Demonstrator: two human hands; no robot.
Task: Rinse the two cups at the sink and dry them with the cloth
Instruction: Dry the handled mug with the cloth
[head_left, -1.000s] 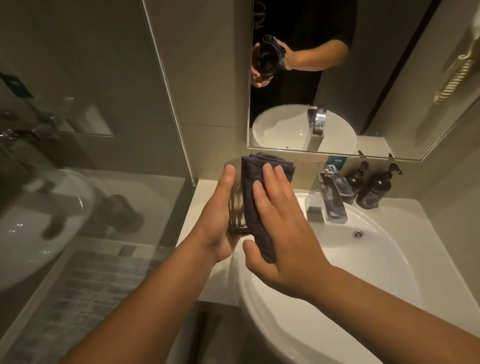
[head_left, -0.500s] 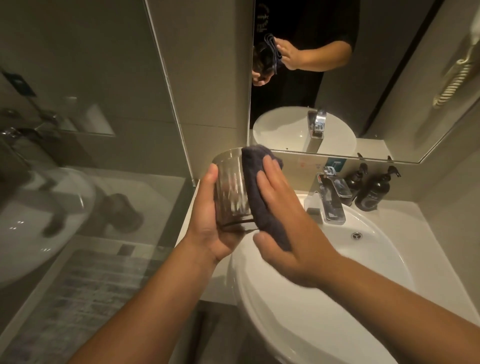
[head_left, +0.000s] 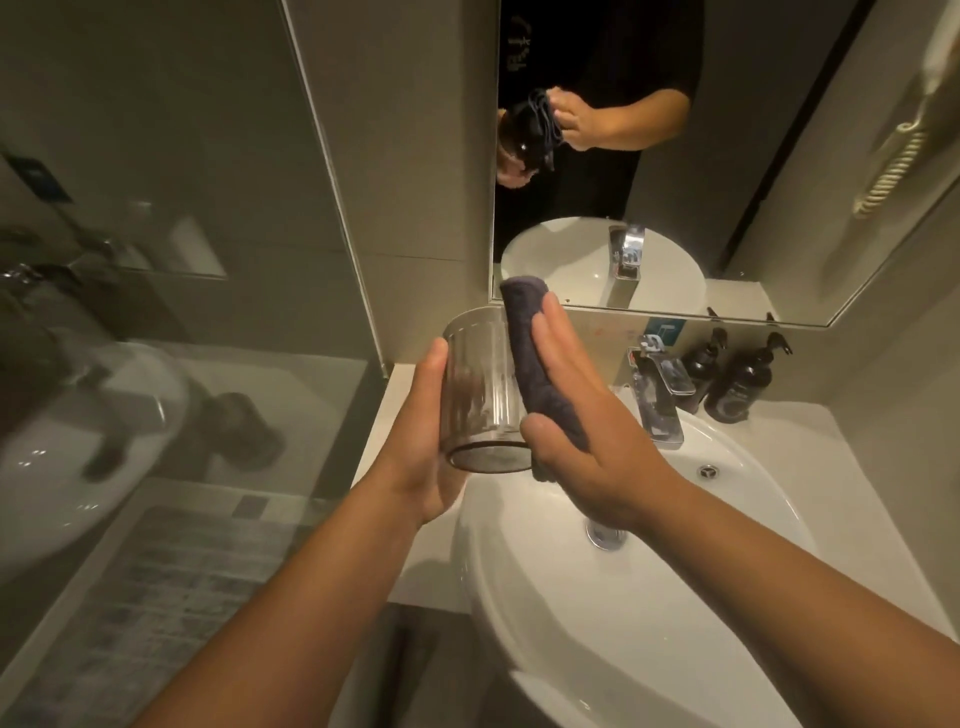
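Observation:
A clear ribbed glass cup (head_left: 480, 395) is held above the left rim of the white sink (head_left: 649, 623), its base tilted toward me. My left hand (head_left: 423, 441) grips the cup from the left side. My right hand (head_left: 587, 415) presses a folded dark grey cloth (head_left: 530, 353) flat against the cup's right side, fingers stretched upward. Only one cup is in view.
A chrome faucet (head_left: 657, 395) stands behind the basin, with two dark pump bottles (head_left: 737, 384) to its right. The drain (head_left: 602, 532) lies below my right wrist. A mirror (head_left: 727, 156) hangs above; a glass shower panel (head_left: 156, 260) is at left.
The cup has turned in my left hand and more of its left side now shows. My right hand with the cloth has slid along the cup's right side.

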